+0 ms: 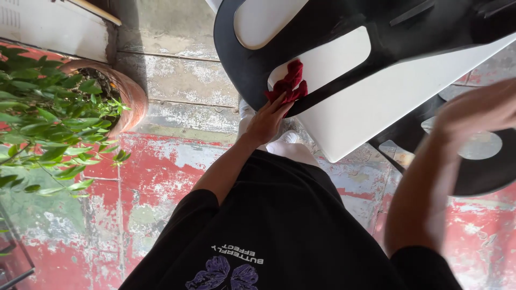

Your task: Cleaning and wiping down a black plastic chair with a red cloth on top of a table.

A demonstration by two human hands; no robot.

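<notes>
Grip, left hand [267, 119]: fingers pressed together over a crumpled dark red cloth [288, 83], pinning it against the black frame of a chair [242, 59]; forearm bare, reaching out from a black sleeve.
Grip, right hand [475, 110]: blurred; fingers appear loosely spread, held above a round black seat [486, 180] at right, whether touching cannot be told.
Cloth: sits at the edge of a white cut-out opening in the chair frame, under the left fingertips.
Chair: black with 2 rounded openings, tilted, upper centre; a white panel [376, 102] shows beneath it.
Clothing: black shirt [279, 225] with a purple butterfly print; white shoes [287, 140] just below the left hand.
Surroundings: terracotta pot [131, 99] with a leafy green plant [43, 107], left; floor [150, 177] of worn, peeling red paint over grey.
</notes>
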